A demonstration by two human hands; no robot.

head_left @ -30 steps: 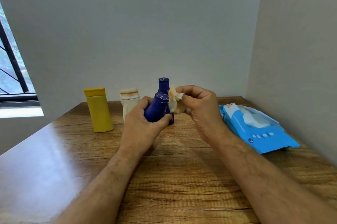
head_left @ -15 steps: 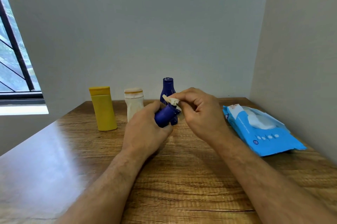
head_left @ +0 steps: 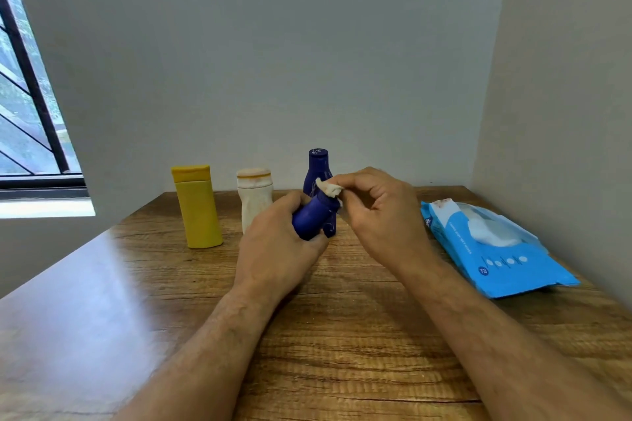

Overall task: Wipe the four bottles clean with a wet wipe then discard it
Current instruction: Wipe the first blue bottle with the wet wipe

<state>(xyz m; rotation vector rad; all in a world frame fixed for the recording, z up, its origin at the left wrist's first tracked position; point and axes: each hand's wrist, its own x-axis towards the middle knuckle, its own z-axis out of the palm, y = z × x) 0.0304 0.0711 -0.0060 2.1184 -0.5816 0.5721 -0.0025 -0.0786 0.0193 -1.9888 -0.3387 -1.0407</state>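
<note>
From the head view I count four bottles: a yellow bottle (head_left: pixel 198 211) standing upright at the left, a cream bottle (head_left: pixel 254 198) upright just beside it, a tall blue bottle (head_left: pixel 318 170) upright behind my hands, and a small blue bottle (head_left: pixel 313 220) that I hold above the wooden surface (head_left: pixel 342 335). There is one wet wipe (head_left: pixel 327 188) in use and one blue wipe pack (head_left: pixel 492 249) lying flat at the right, a white sheet showing at its opening.

My left hand (head_left: pixel 278 249) has its grip curled round the small blue bottle's lower body. The bottle's long axis is tilted, its cap end pointing up and to the right, away from me, toward my right hand (head_left: pixel 379 215). That hand pinches the crumpled, stained wet wipe between thumb and fingertips and presses it on the cap end.

The small bottle's base is hidden inside my left palm and its cap is covered by the wipe. The tall blue bottle's lower part is mostly hidden behind the small one and my hands. The cream bottle's right lower side is cut off by my left hand. The print on the pack is too small to read.
</note>
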